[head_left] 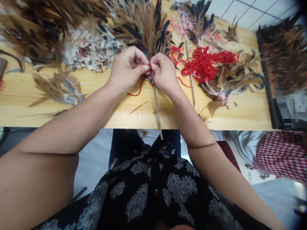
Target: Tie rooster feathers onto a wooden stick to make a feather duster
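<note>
Pinching yarn [150, 66] between thumb and fingertip of left hand [126, 68] and, seemingly, likewise with right hand [166, 73]; holding both nearly closed, with tips almost meeting and remaining fingers curled inward. Working at the neck of the feathers [146, 28], just above the stick [157, 110], over the table [134, 119] and in front of the body, with the stick pointing down past the near edge. Probably busy binding feathers to stick, to judge from the pinch and the loose red end trailing to the left. Impossible to say whether knotted or merely wrapped, with the crossing hidden by fingertips. Would next seem to call for drawing the yarn snug, pulling evenly from both sides, without letting the stick turn or slip. Lying untouched to the right: red heap [203, 65] and spare stick [192, 88].
</note>
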Demonstrator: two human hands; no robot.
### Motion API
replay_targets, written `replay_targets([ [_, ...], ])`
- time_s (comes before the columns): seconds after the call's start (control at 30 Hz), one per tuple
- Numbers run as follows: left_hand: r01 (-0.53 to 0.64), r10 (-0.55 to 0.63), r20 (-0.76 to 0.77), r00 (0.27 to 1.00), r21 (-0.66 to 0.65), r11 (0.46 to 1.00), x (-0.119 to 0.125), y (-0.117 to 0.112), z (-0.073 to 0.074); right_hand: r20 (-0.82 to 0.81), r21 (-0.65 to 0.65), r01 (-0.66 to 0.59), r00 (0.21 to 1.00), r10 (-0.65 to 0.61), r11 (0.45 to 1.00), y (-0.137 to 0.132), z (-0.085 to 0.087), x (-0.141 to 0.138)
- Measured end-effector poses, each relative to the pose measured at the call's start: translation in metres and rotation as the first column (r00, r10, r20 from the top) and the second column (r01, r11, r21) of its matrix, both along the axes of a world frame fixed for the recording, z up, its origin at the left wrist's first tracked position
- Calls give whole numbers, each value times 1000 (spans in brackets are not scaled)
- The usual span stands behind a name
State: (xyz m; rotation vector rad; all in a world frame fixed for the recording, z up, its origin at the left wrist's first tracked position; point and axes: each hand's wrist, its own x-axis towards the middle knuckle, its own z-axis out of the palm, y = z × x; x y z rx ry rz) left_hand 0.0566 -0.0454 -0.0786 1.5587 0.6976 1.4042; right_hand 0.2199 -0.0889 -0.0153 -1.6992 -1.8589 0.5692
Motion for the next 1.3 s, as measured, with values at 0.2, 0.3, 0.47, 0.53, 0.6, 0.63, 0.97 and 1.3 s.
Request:
replay_targets([
  [0.2,14,-14,12,1000,-50,999,-3,1,-1,28,0,-31,999,31,1000,0,0,0],
  [0.3,-1,2,17,1000,-90,996,-5,5,-6,31,-7,-18,999,18,1000,-1,1,0],
  [0.47,-48,49,8,999,-82,995,-5,13,-17,77,-23,24,997,-22,999,0,2,2],
  [0.53,-72,72,-4,997,-57,996,-5,16,-20,78,-23,30,997,-29,999,1,3,3],
  [0.6,-98,98,-20,995,-25,995,-7,18,-23,65,-22,43,997,-42,999,0,5,4],
  [0.63,-109,108,-36,993,-17,994,-8,20,-24,65,-30,53,997,-51,998,-1,7,5],
  [0.97,-149,145,-105,984,-30,988,-17,28,-31,99,-55,125,988,-119,991,-6,17,8],
  [1.3,-77,78,-71,994,17,997,-22,26,-16,93,11,-95,991,93,995,-15,18,0],
])
